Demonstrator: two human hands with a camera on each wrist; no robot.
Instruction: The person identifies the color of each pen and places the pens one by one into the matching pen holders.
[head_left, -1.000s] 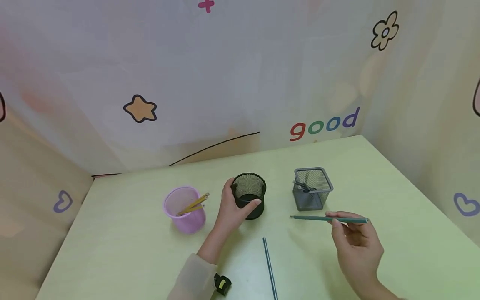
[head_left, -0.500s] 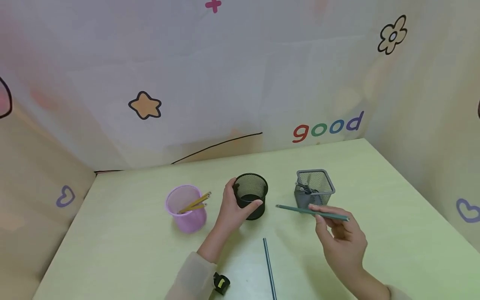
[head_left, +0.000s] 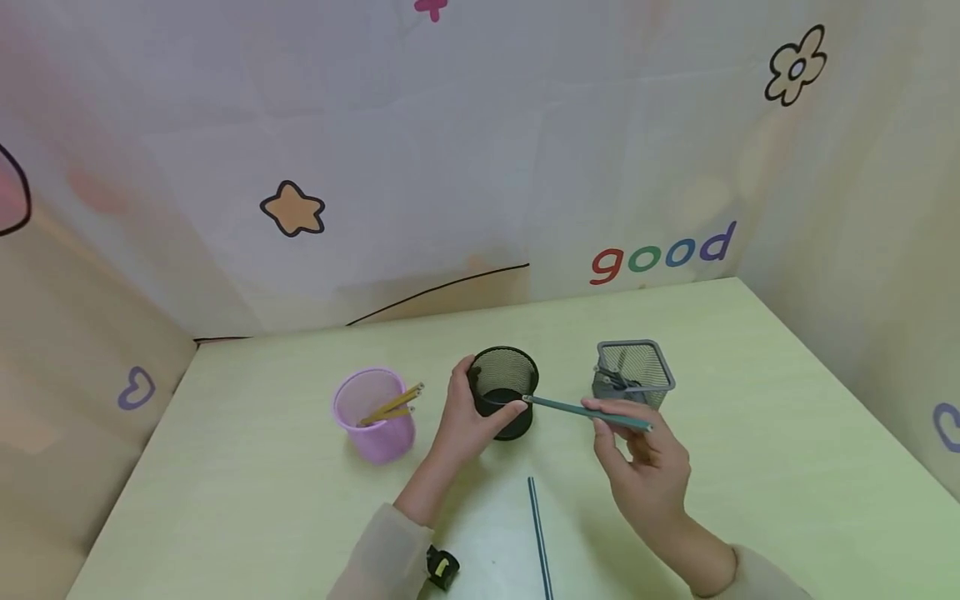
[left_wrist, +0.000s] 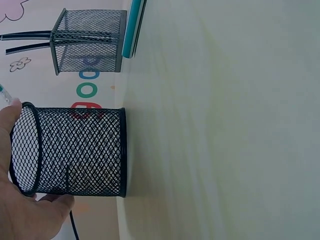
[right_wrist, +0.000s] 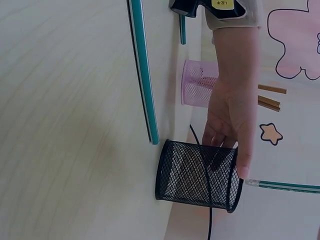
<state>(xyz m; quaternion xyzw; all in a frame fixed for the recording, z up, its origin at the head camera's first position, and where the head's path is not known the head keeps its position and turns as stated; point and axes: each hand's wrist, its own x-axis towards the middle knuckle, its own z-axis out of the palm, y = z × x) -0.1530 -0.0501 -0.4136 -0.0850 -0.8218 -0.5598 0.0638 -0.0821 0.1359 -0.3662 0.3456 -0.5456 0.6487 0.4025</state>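
Note:
My left hand [head_left: 467, 427] grips a round black mesh pen holder [head_left: 512, 427], thumb at the near rim and fingers around the far left side. The pen holder stands upright, with no pencil visible in it. My right hand [head_left: 651, 475] pinches a green pencil [head_left: 570, 408] between thumb and fingers. Its metal-banded end [right_wrist: 252, 183] points left, close to the holder's rim and my left thumb. A second green pencil [head_left: 538, 533] lies on the table in front of the holder, its near end cut off by the frame.
Left of the black holder stands a purple pen holder [head_left: 386, 442] with several yellow pencils [head_left: 393, 408]. A grey square mesh holder [head_left: 660, 375] with dark pencils stands behind my right hand. Patterned cloth [head_left: 420, 167] walls the table [head_left: 247, 467] at back and sides.
My right hand has moved left with the green pencil, bringing the pencil's end up to the black pen holder's rim. My left hand keeps its grip on the holder.

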